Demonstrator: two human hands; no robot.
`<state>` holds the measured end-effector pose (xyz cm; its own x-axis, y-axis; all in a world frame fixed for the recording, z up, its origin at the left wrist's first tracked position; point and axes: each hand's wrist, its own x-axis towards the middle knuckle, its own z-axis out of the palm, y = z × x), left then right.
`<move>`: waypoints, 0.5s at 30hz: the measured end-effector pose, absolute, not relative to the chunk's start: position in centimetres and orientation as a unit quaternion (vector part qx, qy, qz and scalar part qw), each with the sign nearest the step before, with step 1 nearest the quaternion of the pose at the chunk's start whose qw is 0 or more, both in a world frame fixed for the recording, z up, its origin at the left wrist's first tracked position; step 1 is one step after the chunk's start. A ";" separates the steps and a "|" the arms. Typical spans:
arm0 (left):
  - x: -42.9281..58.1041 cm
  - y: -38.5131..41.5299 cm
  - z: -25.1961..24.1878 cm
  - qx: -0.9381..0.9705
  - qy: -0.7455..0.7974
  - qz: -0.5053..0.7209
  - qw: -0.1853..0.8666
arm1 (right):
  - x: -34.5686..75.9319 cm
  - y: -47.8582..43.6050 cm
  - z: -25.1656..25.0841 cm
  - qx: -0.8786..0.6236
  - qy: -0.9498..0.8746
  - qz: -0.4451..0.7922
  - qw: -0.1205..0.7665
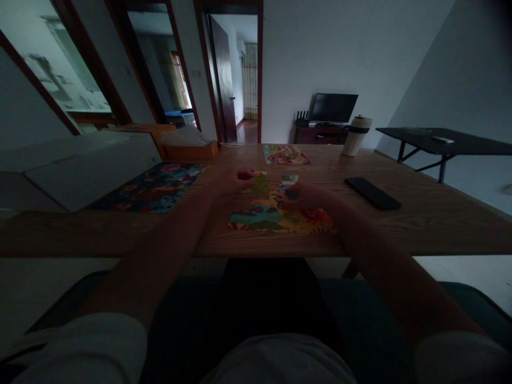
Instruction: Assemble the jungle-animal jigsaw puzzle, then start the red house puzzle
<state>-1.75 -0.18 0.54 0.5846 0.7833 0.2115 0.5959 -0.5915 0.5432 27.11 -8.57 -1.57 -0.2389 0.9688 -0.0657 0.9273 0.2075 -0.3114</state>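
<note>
A partly assembled jigsaw puzzle (272, 220) with colourful cartoon pictures lies in front of me on the wooden table. My left hand (235, 181) is at its upper left, with fingers bent against the edge of a green puzzle piece (261, 185). On the other side, my right hand (306, 196) curls its thumb and fingers round a small bluish puzzle piece (292, 194) at the puzzle's right part. Dim light blurs the fingertips, and the right hand covers some of the puzzle. Another light-blue piece (289, 178) shows just above the right hand.
A dark picture sheet (156, 188) lies left beside a white box (96, 165). Behind are a tissue box (192, 149) and a pink picture sheet (285, 154). To the right are a black phone (372, 192) and a tumbler (357, 136). The table's front edge (276, 250) is close.
</note>
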 end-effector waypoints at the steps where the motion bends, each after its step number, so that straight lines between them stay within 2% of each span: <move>1: -1.9 -0.3 0.8 0.864 0.406 0.217 0.205 | 27.1 -8.6 -1.5 -0.615 -0.773 0.141 0.056; 7: -2.1 -0.8 1.4 0.858 0.416 0.225 0.203 | 27.5 -8.2 -1.3 -0.598 -0.785 0.159 0.012; 15: -2.6 0.2 0.7 0.866 0.368 0.264 0.210 | 29.2 -7.7 -1.0 -0.651 -0.742 0.158 0.024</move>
<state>-2.56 0.17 0.68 0.5897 0.7489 0.3022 0.5275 -0.6405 0.5581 29.23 -7.68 -1.05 -0.1524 0.9736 -0.1699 0.9583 0.1036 -0.2663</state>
